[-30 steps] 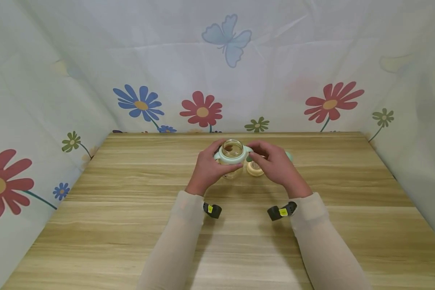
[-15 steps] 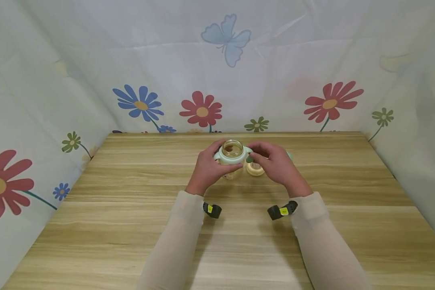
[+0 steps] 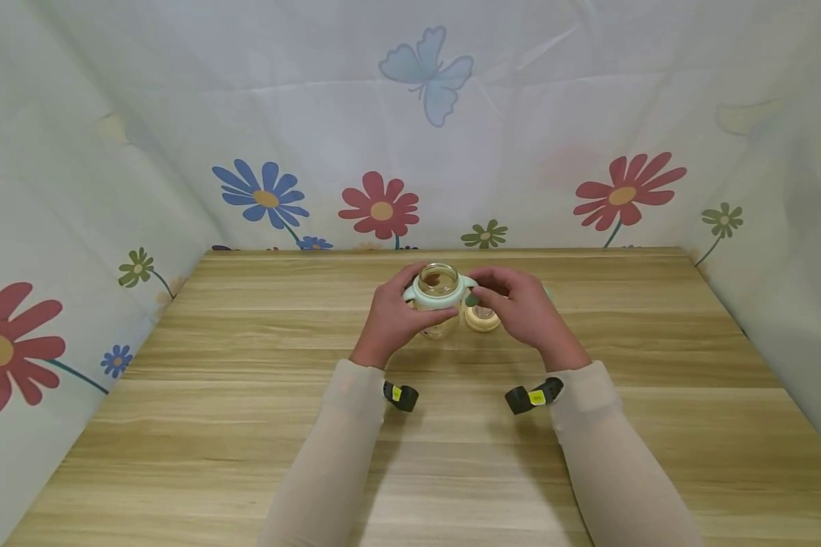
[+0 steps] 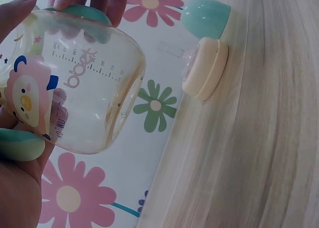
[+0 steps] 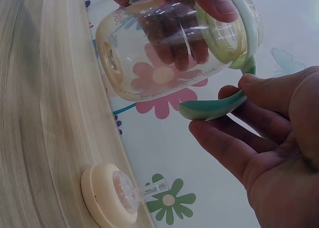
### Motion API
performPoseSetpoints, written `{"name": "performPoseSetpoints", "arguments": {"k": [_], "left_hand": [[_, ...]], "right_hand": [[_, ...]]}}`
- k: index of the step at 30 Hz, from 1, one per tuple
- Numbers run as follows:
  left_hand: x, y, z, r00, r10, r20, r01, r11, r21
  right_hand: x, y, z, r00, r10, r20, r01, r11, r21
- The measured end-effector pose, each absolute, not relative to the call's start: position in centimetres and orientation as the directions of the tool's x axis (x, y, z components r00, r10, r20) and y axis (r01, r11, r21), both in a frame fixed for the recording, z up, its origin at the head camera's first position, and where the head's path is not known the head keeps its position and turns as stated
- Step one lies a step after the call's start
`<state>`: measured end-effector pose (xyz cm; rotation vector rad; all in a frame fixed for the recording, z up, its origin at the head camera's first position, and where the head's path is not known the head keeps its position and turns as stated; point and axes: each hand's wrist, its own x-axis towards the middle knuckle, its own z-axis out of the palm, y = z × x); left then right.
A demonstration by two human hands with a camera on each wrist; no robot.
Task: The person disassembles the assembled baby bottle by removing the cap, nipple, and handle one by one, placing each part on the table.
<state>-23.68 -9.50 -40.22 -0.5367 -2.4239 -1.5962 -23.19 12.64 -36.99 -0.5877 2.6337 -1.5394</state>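
Note:
A clear, wide baby bottle [image 4: 94,83] with a printed scale and a cartoon animal is held upright above the table. Its mouth [image 3: 439,279] is uncovered. Round its neck sits a mint handle ring [image 3: 441,302] with a curved handle on each side. My left hand [image 3: 402,315] grips the bottle at the ring, thumb across the front. My right hand [image 3: 520,304] pinches the right handle [image 5: 214,108] between thumb and fingers. Below, a cream collar with a clear teat [image 4: 207,71] stands on the table, partly behind my right hand in the head view.
A mint dome cap [image 4: 205,18] stands near the teat collar; my right hand hides most of it in the head view. The wooden table [image 3: 246,425] meets a flowered cloth backdrop [image 3: 520,137] behind and at both sides.
Both hands keep their hold on the bottle, which stays almost still. My right hand has shifted very slightly, and less of the mint cap shows behind it.

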Motion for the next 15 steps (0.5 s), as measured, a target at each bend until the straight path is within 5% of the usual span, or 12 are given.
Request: {"name": "performPoseSetpoints", "arguments": {"k": [15], "left_hand": [[-23.72, -9.49, -40.23, -0.925, 0.192, 0.327, 0.376, 0.351, 0.858]], "right_hand": [[-23.19, 12.67, -36.95, -0.923, -0.329, 0.2, -0.338, 0.443, -0.83]]}}
